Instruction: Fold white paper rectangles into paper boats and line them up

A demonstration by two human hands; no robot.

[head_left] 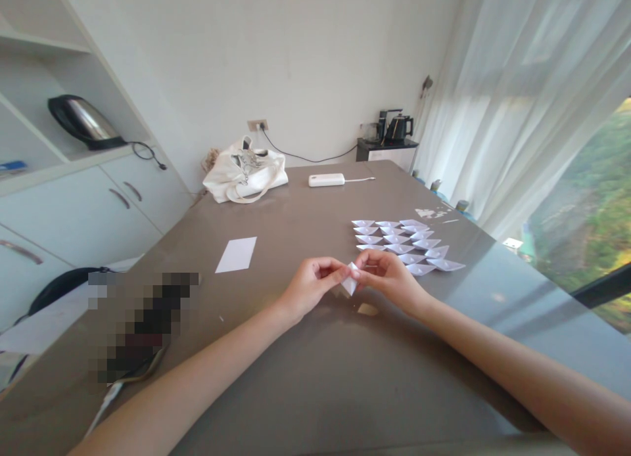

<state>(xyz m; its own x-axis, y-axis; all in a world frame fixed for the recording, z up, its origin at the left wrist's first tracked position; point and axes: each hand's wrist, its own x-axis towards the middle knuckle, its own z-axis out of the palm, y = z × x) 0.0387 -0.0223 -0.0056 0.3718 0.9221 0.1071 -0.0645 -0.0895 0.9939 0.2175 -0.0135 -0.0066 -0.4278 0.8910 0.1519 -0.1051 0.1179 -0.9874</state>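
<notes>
A small piece of folded white paper [350,284], shaped like a diamond, is pinched between my two hands above the table. My left hand [315,282] grips its left side with thumb and fingers. On the opposite side my right hand [387,276] holds it the same way, the fingers curled behind. Just beyond my right hand stand several folded paper boats [392,239] in close rows. Farther to the left lies a flat sheet of white paper [236,254].
The grey-brown table [305,390] carries a white bag [246,173] and a white power bank [326,180] with a short cable at its far end. Paper scraps [431,213] lie near the right edge. A pixelated dark device [148,331] with a cable is at the left.
</notes>
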